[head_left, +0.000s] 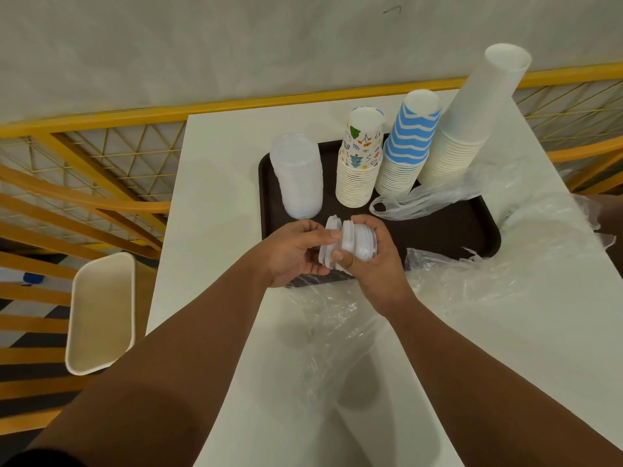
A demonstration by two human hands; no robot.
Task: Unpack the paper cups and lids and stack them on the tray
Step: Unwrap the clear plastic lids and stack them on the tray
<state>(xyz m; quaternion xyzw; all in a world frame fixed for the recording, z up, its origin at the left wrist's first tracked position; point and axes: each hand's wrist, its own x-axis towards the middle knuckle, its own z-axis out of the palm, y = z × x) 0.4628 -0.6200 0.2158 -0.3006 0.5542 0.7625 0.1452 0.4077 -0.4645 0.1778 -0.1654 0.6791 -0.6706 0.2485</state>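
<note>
1. Two arms enter from the bottom edge of the head view; both forearms are bare from wrist to past the elbow.
2. Left hand [296,251]: no ring, watch, band or glove visible. Nails short and unpainted where they show.
3. Right hand [371,257]: likewise bare, no jewellery, no glove; thumbnail short and plain.
4. A strip of black fabric shows at the bottom left corner, at the left upper arm, likely a sleeve edge; too little shows to tell the garment.
</note>
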